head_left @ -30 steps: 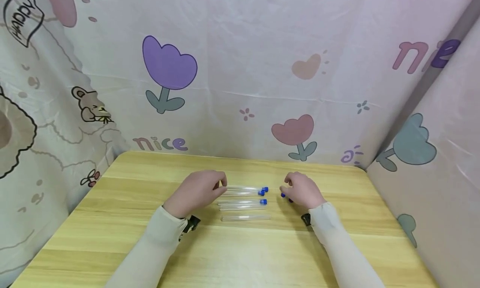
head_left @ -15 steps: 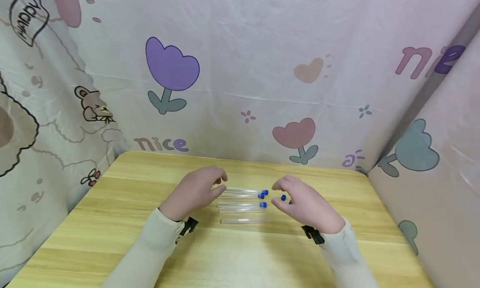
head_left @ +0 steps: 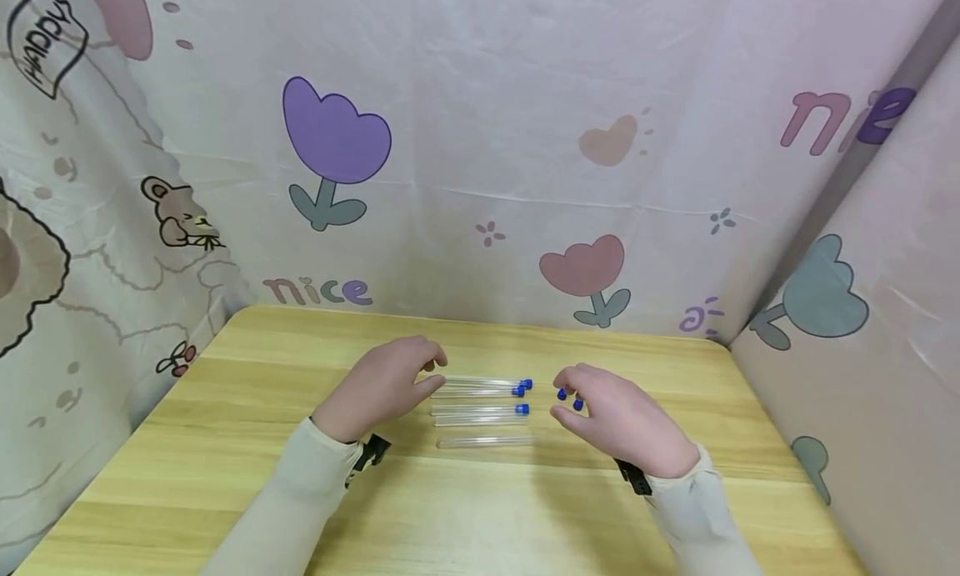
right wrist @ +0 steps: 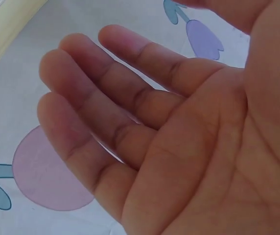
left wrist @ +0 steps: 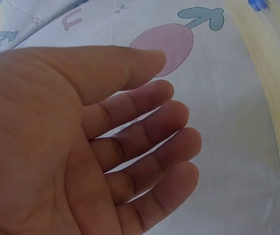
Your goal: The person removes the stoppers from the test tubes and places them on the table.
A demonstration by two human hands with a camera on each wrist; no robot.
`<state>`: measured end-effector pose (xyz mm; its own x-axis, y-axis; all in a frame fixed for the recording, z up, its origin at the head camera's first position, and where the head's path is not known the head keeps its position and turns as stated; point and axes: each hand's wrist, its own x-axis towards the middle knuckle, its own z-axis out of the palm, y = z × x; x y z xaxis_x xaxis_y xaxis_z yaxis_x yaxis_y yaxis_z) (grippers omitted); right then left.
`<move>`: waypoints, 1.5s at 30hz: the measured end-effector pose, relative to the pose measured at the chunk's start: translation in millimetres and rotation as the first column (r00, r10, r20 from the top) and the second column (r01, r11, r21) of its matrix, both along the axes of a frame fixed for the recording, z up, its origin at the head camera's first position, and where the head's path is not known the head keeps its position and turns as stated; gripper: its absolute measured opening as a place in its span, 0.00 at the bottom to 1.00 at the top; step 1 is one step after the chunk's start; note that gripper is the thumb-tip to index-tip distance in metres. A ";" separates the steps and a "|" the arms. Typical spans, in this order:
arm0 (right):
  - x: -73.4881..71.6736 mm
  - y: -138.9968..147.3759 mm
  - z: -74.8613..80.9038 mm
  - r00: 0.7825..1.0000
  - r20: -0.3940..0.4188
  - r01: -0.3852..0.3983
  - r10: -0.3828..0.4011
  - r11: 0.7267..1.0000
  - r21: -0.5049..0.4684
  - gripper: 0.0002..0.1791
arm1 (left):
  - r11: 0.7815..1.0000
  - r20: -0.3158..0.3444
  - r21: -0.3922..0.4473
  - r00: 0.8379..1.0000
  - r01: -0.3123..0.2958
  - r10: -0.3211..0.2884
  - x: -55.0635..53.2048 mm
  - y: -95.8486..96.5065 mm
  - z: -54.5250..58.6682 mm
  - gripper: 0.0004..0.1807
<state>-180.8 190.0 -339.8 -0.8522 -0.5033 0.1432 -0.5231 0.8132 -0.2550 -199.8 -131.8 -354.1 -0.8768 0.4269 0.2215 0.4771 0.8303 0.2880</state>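
Several clear test tubes (head_left: pixel 480 421) lie side by side on the table in the head view, some with blue caps (head_left: pixel 522 409) at their right ends. The nearest tube (head_left: pixel 483 442) shows no cap. My left hand (head_left: pixel 382 388) hovers at the tubes' left ends, fingers loosely bent; its palm (left wrist: pixel 42 147) holds nothing in the left wrist view. Two loose blue caps (head_left: pixel 577 404) sit right of the tubes, seen between the thumb and fingers of my right hand (head_left: pixel 622 413). In the right wrist view that hand's relaxed fingers (right wrist: pixel 76 83) hold nothing.
The light wooden table (head_left: pixel 480 509) carries all of this. A patterned cloth (head_left: pixel 465 142) hangs behind it and along both sides. A dark wrist strap (head_left: pixel 633 476) shows at the right cuff, another strap (head_left: pixel 371 453) at the left.
My right hand has drawn back from the loose caps, first leftward toward the tubes' capped ends, then slightly right, its fingers spreading. The left hand stays nearly in place, thumb and fingers a little farther apart.
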 end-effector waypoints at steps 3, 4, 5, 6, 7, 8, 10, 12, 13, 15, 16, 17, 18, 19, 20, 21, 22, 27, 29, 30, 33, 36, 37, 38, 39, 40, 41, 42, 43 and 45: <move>0.7 -3.2 -0.1 1.000 -0.005 -0.002 0.002 1.000 0.008 0.13 | 1.000 0.012 -0.013 1.000 0.000 0.000 -1.0 0.1 0.2 0.10; 0.8 -4.4 -0.3 1.000 -0.006 -0.003 0.003 1.000 0.011 0.14 | 1.000 0.020 -0.015 1.000 -0.001 0.002 -1.2 0.2 0.4 0.10; 0.9 -5.5 -0.5 1.000 -0.010 -0.005 0.006 1.000 0.013 0.15 | 1.000 0.030 -0.018 1.000 -0.004 0.005 -1.4 0.3 0.5 0.10; 0.9 -6.6 -0.8 1.000 -0.015 -0.008 0.008 1.000 0.014 0.16 | 1.000 0.040 -0.021 0.999 -0.006 0.007 -1.4 0.5 0.6 0.10; 0.9 -7.4 -1.3 1.000 -0.022 -0.010 0.011 1.000 0.016 0.17 | 1.000 0.051 -0.023 0.999 -0.009 0.010 -1.4 0.6 0.6 0.11; 0.8 -8.2 -1.8 0.999 -0.030 -0.013 0.013 1.000 0.018 0.18 | 1.000 0.061 -0.024 0.998 -0.012 0.014 -1.3 0.7 0.6 0.11; 0.8 -9.0 -3.0 0.999 -0.045 -0.019 0.020 1.000 0.018 0.19 | 0.999 0.076 -0.027 0.997 -0.017 0.019 -0.7 0.8 0.5 0.11; 0.9 -9.5 -4.2 0.998 -0.055 -0.025 0.026 1.000 0.016 0.19 | 1.000 0.083 -0.026 0.996 -0.018 0.020 -0.1 1.1 0.4 0.11; 1.1 -9.5 -4.9 0.998 -0.058 -0.026 0.027 1.000 0.015 0.19 | 1.000 0.086 -0.025 0.996 -0.018 0.020 0.2 1.1 0.4 0.11; 2.0 -9.6 -5.9 0.998 -0.052 -0.028 0.028 1.000 0.011 0.18 | 0.999 0.091 -0.030 0.996 -0.013 0.016 0.6 1.3 0.2 0.11; 2.2 -10.3 -6.4 0.999 -0.046 -0.028 0.029 1.000 0.011 0.18 | 0.999 0.098 -0.030 0.995 -0.011 0.014 0.3 1.1 -0.7 0.11; 2.6 -10.8 -6.6 0.999 -0.042 -0.029 0.030 1.000 0.012 0.18 | 1.000 0.108 -0.030 0.994 -0.008 0.011 -0.2 1.1 -1.8 0.11; 2.9 -11.4 -6.9 0.999 -0.038 -0.030 0.030 0.999 0.012 0.18 | 0.999 0.118 -0.032 0.993 -0.005 0.008 -1.2 1.2 -3.5 0.10; 3.0 -12.4 -7.1 0.999 -0.033 -0.029 0.030 0.999 0.013 0.18 | 0.999 0.129 -0.032 0.992 0.000 0.004 -2.7 1.2 -5.7 0.10; 3.1 -13.5 -7.3 0.999 -0.029 -0.028 0.029 1.000 0.014 0.19 | 1.000 0.142 -0.029 0.990 0.003 0.001 -4.7 1.4 -8.5 0.10; 2.9 -14.6 -7.5 0.999 -0.026 -0.029 0.029 0.999 0.016 0.19 | 1.000 0.154 -0.027 0.988 0.003 0.001 -7.1 1.8 -11.8 0.10; 2.7 -15.2 -7.7 0.999 -0.024 -0.027 0.028 0.999 0.017 0.19 | 1.000 0.167 -0.022 0.986 0.007 -0.003 -10.4 2.7 -15.8 0.09; 1.3 -19.0 -9.9 0.999 -0.005 -0.033 0.033 0.999 0.029 0.20 | 1.000 0.213 -0.022 0.977 0.007 -0.002 -25.3 6.4 -40.5 0.04; 1.1 -19.9 -10.8 0.999 0.004 -0.035 0.035 0.999 0.035 0.19 | 1.000 0.215 -0.026 0.977 0.013 -0.007 -28.6 7.2 -50.3 0.04; 1.0 -20.2 -11.2 0.999 0.006 -0.036 0.036 0.999 0.037 0.19 | 0.999 0.213 -0.030 0.977 0.014 -0.007 -29.6 7.6 -54.5 0.04; 0.7 -19.9 -11.9 0.999 0.003 -0.037 0.036 0.998 0.042 0.19 | 0.999 0.188 -0.041 0.982 0.022 -0.014 -31.4 8.5 -64.6 0.04; 0.1 -18.8 -12.4 0.999 0.003 -0.044 0.044 0.998 0.044 0.19 | 0.998 0.163 -0.056 0.987 0.017 -0.008 -32.3 9.1 -70.7 0.06; 0.0 -18.5 -12.3 0.999 0.008 -0.049 0.049 0.998 0.043 0.19 | 0.998 0.157 -0.063 0.988 0.015 -0.005 -32.6 9.3 -72.3 0.08; 0.0 -18.2 -12.1 0.998 0.014 -0.056 0.055 0.998 0.040 0.18 | 0.998 0.154 -0.069 0.988 0.012 -0.001 -33.0 9.3 -73.9 0.09; -0.1 -17.8 -11.8 0.998 0.021 -0.060 0.059 0.997 0.040 0.18 | 0.997 0.152 -0.073 0.988 0.009 0.002 -33.3 9.4 -75.2 0.10; 0.0 -17.4 -11.6 0.998 0.029 -0.065 0.064 0.997 0.038 0.18 | 0.997 0.150 -0.073 0.989 0.009 0.002 -33.5 9.5 -76.1 0.10; 0.0 -16.9 -11.4 0.997 0.038 -0.069 0.067 0.997 0.036 0.18 | 0.997 0.151 -0.076 0.989 0.008 0.003 -33.8 9.6 -77.1 0.11; 0.2 -16.6 -11.0 0.997 0.043 -0.070 0.068 0.997 0.035 0.18 | 0.997 0.154 -0.075 0.988 0.008 0.004 -34.1 9.7 -78.0 0.11; 0.0 -16.3 -10.6 0.997 0.046 -0.069 0.068 0.997 0.034 0.18 | 0.997 0.160 -0.079 0.987 0.006 0.007 -34.6 9.8 -78.7 0.11; -0.9 -15.6 -10.5 0.997 0.043 -0.061 0.060 0.998 0.031 0.18 | 0.997 0.170 -0.080 0.985 0.007 0.007 -35.1 9.7 -78.8 0.10</move>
<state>-181.7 174.4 -350.3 -0.8250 -0.5578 0.0906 -0.5609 0.7888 -0.2516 -234.9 -122.1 -432.9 -0.8988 0.4370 0.0341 0.4265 0.8539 0.2981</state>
